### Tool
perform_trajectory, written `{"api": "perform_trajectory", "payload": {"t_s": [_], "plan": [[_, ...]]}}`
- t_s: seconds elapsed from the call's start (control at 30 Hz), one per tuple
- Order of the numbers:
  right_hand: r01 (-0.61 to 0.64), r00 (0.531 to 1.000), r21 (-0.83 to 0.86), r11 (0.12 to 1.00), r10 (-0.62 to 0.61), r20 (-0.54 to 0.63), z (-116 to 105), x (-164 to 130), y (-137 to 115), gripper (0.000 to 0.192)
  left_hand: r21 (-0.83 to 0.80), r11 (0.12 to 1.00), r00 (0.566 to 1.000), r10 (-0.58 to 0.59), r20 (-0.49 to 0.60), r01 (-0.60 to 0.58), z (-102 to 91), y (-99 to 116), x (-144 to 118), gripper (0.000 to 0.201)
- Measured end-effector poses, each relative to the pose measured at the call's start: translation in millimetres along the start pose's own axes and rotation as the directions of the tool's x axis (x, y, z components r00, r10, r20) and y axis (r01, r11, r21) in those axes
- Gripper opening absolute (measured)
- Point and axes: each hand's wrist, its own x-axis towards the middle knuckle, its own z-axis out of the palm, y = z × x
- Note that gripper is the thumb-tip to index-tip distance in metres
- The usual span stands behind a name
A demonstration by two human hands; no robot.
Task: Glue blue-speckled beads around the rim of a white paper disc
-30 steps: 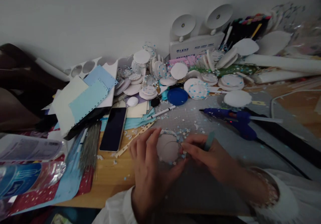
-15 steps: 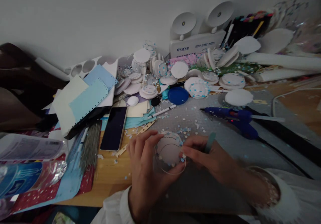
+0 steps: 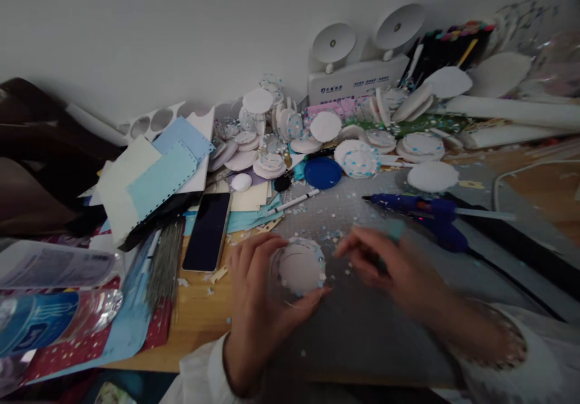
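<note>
While the left hand [image 3: 260,295] cups the white disc [image 3: 299,268] from its left side, fingers curled round the rim, the disc lies flat over the grey mat [image 3: 362,331] on the counter, round, with no long axis. Just right, the blurred right hand [image 3: 389,265] hovers apart; whether its grip holds anything I cannot tell.

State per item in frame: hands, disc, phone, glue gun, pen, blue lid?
left hand: gripping the white disc
right hand: blurred, off the disc
white disc: held, confetti on rim
phone: screen dark, face up
glue gun: lying flat
pen: lying flat
blue lid: lying flat
</note>
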Motion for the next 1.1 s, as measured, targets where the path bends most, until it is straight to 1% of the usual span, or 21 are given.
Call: {"api": "perform_trajectory", "payload": {"t_s": [0.03, 0.07, 0.13, 0.17, 0.2, 0.23, 0.3, 0.37, 0.43, 0.53, 0.6, 0.7, 0.83, 0.93, 1.0, 1.03, 1.1], "plan": [[0.062, 0.996, 0.016, 0.998, -0.061, -0.059, -4, 2, -3, 0.042, 0.004, 1.0, 1.0, -0.002, 0.013, 0.002, -1.3, -3, 0, 0.06], [0.142, 0.983, 0.002, 0.99, -0.141, -0.12, -8, 3, -6, 0.039, 0.007, 1.0, 0.999, 0.0, 0.032, 0.0, -2.8, -6, 0, 0.062], [0.288, 0.928, -0.091, 0.953, -0.302, -0.219, -16, 2, -11, 0.037, 0.008, 1.0, 0.997, 0.016, 0.08, -0.017, -5.4, -10, -1, 0.065], [0.328, 0.905, -0.153, 0.932, -0.357, -0.234, -19, 1, -13, 0.041, 0.008, 0.999, 0.994, 0.031, 0.101, -0.032, -6.3, -12, -2, 0.067], [0.341, 0.895, -0.212, 0.916, -0.385, -0.225, -22, -1, -15, 0.045, 0.008, 0.999, 0.992, 0.044, 0.12, -0.045, -6.8, -14, -2, 0.068], [0.338, 0.896, -0.267, 0.903, -0.395, -0.201, -24, -3, -15, 0.05, 0.01, 0.998, 0.989, 0.053, 0.137, -0.055, -6.7, -14, -3, 0.068], [0.32, 0.919, -0.371, 0.871, -0.381, -0.103, -30, -5, -13, 0.053, 0.018, 0.998, 0.984, 0.054, 0.17, -0.057, -4.8, -15, -5, 0.068], [0.322, 0.932, -0.458, 0.829, -0.363, -0.001, -35, -3, -9, 0.048, 0.018, 0.999, 0.98, 0.028, 0.197, -0.032, -0.8, -14, -8, 0.067], [0.341, 0.927, -0.531, 0.776, -0.37, 0.055, -40, 1, -3, 0.038, 0.013, 1.0, 0.973, -0.003, 0.233, 0.0, 4.2, -12, -10, 0.066], [0.367, 0.91, -0.611, 0.701, -0.405, 0.082, -43, 7, 7, 0.015, 0.005, 1.0, 0.954, -0.03, 0.298, 0.03, 10.6, -10, -13, 0.066], [0.396, 0.894, -0.625, 0.672, -0.437, 0.097, -43, 8, 12, 0.006, 0.0, 1.0, 0.943, -0.027, 0.33, 0.029, 12.6, -9, -14, 0.069], [0.437, 0.873, -0.641, 0.631, -0.469, 0.134, -41, 6, 18, 0.007, 0.001, 1.0, 0.935, -0.019, 0.355, 0.02, 12.5, -8, -15, 0.079], [0.478, 0.843, -0.696, 0.536, -0.502, 0.193, -41, 4, 22, 0.009, 0.007, 1.0, 0.92, -0.003, 0.393, 0.0, 8.8, -7, -16, 0.089], [0.496, 0.833, -0.714, 0.494, -0.503, 0.23, -41, 6, 23, 0.009, -0.043, 0.999, 0.913, 0.026, 0.406, -0.01, 2.8, -7, -13, 0.095], [0.501, 0.839, -0.707, 0.499, -0.481, 0.254, -40, 8, 25, 0.007, -0.135, 0.991, 0.921, 0.051, 0.387, 0.001, -3.2, -8, -8, 0.091], [0.499, 0.846, -0.697, 0.514, -0.462, 0.265, -40, 8, 27, 0.007, -0.195, 0.981, 0.926, 0.059, 0.372, 0.015, -6.7, -8, -4, 0.083], [0.494, 0.861, -0.668, 0.556, -0.423, 0.284, -39, 9, 30, 0.012, -0.309, 0.948, 0.937, 0.042, 0.347, 0.072, -13.4, -10, 5, 0.057]]}}
